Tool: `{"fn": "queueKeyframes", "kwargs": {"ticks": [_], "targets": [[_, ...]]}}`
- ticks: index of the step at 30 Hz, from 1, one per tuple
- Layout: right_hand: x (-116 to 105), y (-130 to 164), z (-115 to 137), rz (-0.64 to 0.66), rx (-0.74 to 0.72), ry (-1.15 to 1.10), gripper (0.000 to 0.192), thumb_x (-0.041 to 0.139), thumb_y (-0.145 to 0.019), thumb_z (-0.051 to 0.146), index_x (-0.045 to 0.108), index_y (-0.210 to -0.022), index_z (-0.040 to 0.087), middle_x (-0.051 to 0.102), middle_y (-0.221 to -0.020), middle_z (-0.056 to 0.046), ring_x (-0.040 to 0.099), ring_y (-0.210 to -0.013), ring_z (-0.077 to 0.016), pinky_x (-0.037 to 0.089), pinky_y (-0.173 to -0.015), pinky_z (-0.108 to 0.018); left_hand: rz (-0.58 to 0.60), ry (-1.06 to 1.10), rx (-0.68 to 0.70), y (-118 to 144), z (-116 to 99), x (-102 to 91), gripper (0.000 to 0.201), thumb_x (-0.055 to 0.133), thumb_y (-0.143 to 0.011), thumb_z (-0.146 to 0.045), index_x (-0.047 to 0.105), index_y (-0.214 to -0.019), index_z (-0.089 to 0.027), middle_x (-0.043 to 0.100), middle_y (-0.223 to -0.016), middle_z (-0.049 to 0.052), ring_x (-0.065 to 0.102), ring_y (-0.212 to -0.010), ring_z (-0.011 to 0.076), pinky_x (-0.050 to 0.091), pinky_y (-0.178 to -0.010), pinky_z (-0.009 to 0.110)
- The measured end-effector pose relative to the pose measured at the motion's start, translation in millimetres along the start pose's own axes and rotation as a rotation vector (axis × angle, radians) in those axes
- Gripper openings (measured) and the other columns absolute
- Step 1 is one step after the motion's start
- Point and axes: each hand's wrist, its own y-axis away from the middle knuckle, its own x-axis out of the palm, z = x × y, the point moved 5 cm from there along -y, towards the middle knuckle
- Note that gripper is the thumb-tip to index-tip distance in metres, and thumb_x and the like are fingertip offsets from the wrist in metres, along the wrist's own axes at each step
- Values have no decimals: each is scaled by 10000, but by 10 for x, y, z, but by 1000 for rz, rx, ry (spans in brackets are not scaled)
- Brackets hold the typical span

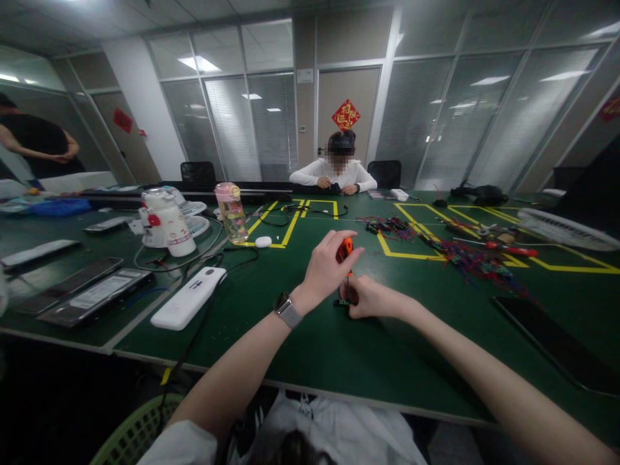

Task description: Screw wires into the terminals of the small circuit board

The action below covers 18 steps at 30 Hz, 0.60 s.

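Observation:
My left hand (330,261), with a watch on its wrist, is closed around the upright orange-and-black handle of a screwdriver (347,245). Directly below it, my right hand (371,297) has its fingers curled around a small dark part with a bit of green circuit board (341,301), low over the green table. The screwdriver's lower end comes down at the right fingers, which hide where it meets the part.
On the left are a white power bank (188,298), a pink-lidded bottle (231,212), a white flask (169,223) and a white case (263,242). Bundled wires (477,261), a red-handled screwdriver (511,250) and a dark phone-like slab (557,345) lie right. A person (334,173) sits opposite.

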Motion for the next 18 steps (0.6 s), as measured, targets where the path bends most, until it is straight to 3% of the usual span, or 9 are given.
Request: {"fn": "queueKeyframes", "kwargs": {"ticks": [9,13,18], "targets": [[8,8,-31,-10,-36,-60,217,617,-579,99,591,-790,143,529,-644,44,482,-558,-91,344,-481,-180,-73,-14,-21,-29,27,-69,230,587,-885,-307,588,-1082,-189,617,-960,39,592,-854,165,493,-793,306],[11,18,-40,-2,-41,-97,221,609,-583,99,591,-798,144,525,-646,48,484,-564,-90,346,-486,-175,-177,-42,-16,-69,75,-182,270,575,-895,-299,568,-1140,-186,617,-984,48,587,-865,164,495,-796,305],[7,31,-39,25,-52,-138,239,608,-594,96,578,-825,149,523,-654,51,479,-567,-89,339,-486,-175,-278,-157,102,-102,77,-345,376,554,-908,-283,498,-1270,-197,592,-1025,64,564,-886,169,486,-823,317]]}}
